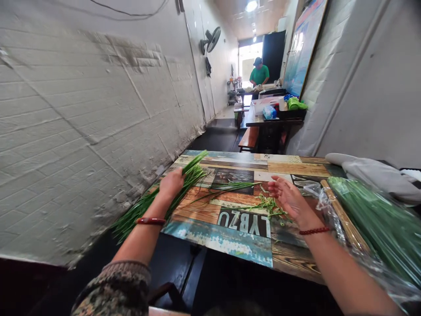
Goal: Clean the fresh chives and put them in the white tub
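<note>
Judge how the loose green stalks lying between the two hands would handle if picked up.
The loose green stalks would probably feel light, being so thin. They'd likely bend, since some lie curved on the table. They may separate, since they fan out at one end.

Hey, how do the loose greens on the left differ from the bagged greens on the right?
The loose greens lie uncovered, while the bagged greens are under clear plastic. The loose greens fan out past the left edge of the table; the bagged greens lie packed side by side. The left hand grips some of the loose greens, whereas neither hand holds the bagged greens. Both are long and green.
</note>
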Demonstrator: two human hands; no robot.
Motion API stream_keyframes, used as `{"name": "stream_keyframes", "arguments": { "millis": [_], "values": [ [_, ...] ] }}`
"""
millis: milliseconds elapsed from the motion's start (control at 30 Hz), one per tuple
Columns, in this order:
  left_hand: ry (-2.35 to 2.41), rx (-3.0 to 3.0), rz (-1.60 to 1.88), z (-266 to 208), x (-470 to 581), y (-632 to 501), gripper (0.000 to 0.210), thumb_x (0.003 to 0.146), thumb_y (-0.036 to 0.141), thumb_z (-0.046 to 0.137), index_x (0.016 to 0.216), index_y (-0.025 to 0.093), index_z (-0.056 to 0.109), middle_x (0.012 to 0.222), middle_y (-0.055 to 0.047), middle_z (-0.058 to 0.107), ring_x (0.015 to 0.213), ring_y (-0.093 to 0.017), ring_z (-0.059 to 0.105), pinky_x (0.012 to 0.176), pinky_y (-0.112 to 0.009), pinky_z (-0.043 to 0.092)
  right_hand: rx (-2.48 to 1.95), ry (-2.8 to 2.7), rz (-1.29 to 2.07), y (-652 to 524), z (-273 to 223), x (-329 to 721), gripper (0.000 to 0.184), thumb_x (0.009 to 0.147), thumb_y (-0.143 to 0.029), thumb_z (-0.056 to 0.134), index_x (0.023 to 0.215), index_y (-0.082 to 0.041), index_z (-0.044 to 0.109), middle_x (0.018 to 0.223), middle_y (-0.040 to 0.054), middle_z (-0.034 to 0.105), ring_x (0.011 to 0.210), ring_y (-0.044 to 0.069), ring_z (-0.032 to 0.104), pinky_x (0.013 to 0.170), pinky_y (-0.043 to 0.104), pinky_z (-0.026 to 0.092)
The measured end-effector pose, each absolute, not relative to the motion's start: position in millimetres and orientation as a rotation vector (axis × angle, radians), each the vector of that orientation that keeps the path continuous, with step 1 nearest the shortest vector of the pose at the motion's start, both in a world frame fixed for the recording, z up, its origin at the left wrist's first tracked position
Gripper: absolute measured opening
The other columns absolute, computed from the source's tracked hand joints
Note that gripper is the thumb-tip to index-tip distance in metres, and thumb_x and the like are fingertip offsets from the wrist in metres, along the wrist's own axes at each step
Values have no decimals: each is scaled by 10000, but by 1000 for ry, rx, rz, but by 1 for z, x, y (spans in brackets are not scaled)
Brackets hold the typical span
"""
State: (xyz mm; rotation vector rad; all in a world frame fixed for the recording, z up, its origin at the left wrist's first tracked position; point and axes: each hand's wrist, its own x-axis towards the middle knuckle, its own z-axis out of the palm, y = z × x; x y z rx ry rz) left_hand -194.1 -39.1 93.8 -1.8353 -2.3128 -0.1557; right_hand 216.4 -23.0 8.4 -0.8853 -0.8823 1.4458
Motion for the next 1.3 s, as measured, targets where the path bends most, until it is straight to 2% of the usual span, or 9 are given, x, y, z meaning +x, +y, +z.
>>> {"name": "stream_keyframes", "arguments": {
  "millis": [233, 400, 567, 733, 833, 967, 1033, 1200, 1300],
  "values": [
    [-2412, -1658, 97, 29, -250, -35, 572, 927, 431, 389, 1429, 159, 376, 1279, -226, 548, 1154, -363, 542, 933, -484, 412, -918, -801, 1420, -5, -8, 236, 368, 670, -438, 803, 965, -243, 700, 837, 20, 713, 701, 128, 647, 558, 206, 514],
    [-2439, -1651, -22, 18, -251, -30, 620, 911, 410, 411, 1462, 136, 334, 1421, -218, 445, 1273, -371, 440, 1034, -512, 338, -942, -761, 1391, 2, -9, 245, 359, 652, -420, 815, 937, -234, 701, 797, 8, 704, 676, 104, 629, 550, 186, 481],
    [-2157, -1885, -487, 32, -201, -1, 565, 904, 363, 421, 1394, 83, 425, 1376, -201, 496, 1274, -326, 441, 1064, -442, 337, -931, -767, 1343, 12, 10, 234, 370, 603, -426, 829, 872, -218, 683, 753, -12, 680, 638, 93, 603, 545, 188, 452],
    [-1988, -2341, -823, 16, -89, 21, 359, 894, 329, 477, 1163, 146, 629, 1168, -126, 647, 1118, -259, 549, 995, -382, 395, -995, -890, 1189, 20, 7, 208, 371, 709, -559, 705, 806, -203, 665, 715, -2, 659, 593, 98, 562, 521, 208, 404],
    [-1965, -2528, -841, 5, -33, 29, 262, 895, 302, 502, 1048, 186, 681, 1062, -97, 675, 1010, -235, 578, 916, -374, 423, -1092, -1089, 1051, 19, -7, 201, 391, 767, -588, 629, 723, -201, 666, 677, 7, 648, 614, 130, 565, 570, 247, 423],
    [-1883, -2584, -860, -1, -3, 34, 218, 903, 280, 509, 987, 195, 692, 1021, -84, 670, 986, -229, 568, 881, -358, 422, -1120, -1470, 771, 15, -16, 205, 302, 843, -468, 597, 709, -219, 702, 790, 29, 685, 790, 186, 617, 765, 323, 466],
    [-1890, -2527, -802, -3, -4, 34, 233, 911, 289, 504, 1028, 195, 682, 1051, -89, 660, 996, -241, 558, 873, -362, 419, -1103, -1568, 653, 13, -14, 208, 253, 862, -400, 595, 724, -227, 719, 841, 40, 693, 845, 196, 625, 807, 337, 463],
    [-1900, -2419, -551, -8, -17, 31, 348, 902, 294, 523, 1230, 202, 593, 1195, -111, 618, 1070, -287, 526, 865, -394, 408, -1095, -1646, 631, 8, -7, 210, 221, 871, -355, 591, 753, -240, 739, 809, 41, 694, 786, 193, 630, 740, 332, 474],
    [-1902, -2398, -473, -8, -21, 30, 375, 897, 316, 539, 1257, 214, 565, 1239, -119, 588, 1099, -298, 508, 876, -406, 401, -1118, -1617, 693, 8, -9, 207, 211, 868, -362, 589, 976, -254, 735, 844, 29, 698, 797, 187, 633, 751, 330, 489]
  ]
}}
